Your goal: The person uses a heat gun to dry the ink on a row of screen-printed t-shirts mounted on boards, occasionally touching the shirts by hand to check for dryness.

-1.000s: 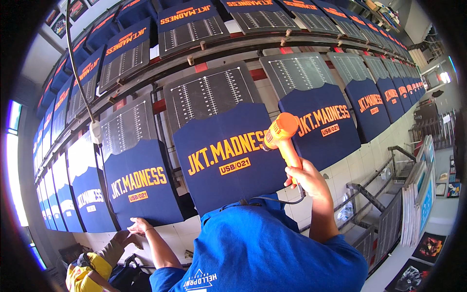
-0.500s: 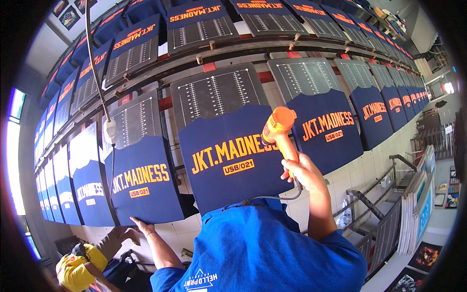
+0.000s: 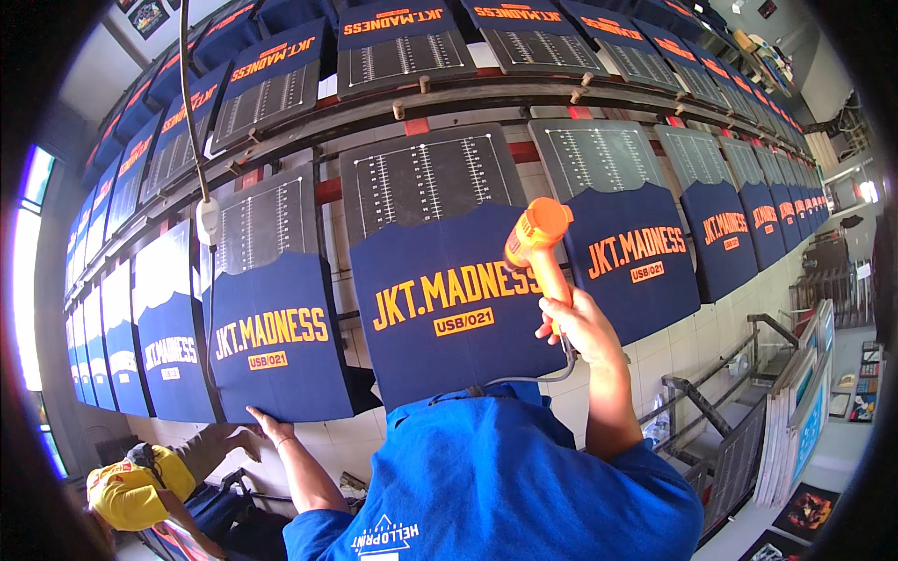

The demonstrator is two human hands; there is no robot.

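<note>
My right hand (image 3: 586, 329) is closed round the handle of an orange heat gun (image 3: 540, 245). The heat gun is over a navy shirt (image 3: 449, 360) with a yellow-orange print, laid on a dark printing board with white ruled marks. From its handle a grey cord (image 3: 524, 381) loops back toward my blue shirt. My left hand (image 3: 273, 426), fingers stretched out, is at the lower edge of the neighbouring navy shirt (image 3: 271, 388) on the left. Whether it presses on the cloth is hard to make out.
Long rows of boards with navy shirts run left and right, with a metal rail (image 3: 374, 114) behind. A white cable connector (image 3: 207, 222) hangs at the left. A co-worker in a yellow cap (image 3: 140, 491) is low left. Framed panels (image 3: 795, 411) lean at the right.
The view has shifted slightly. My right hand still holds the heat gun over the middle shirt, its head turned a little. My left hand stays by the shirt's edge. The co-worker's cap sits further left.
</note>
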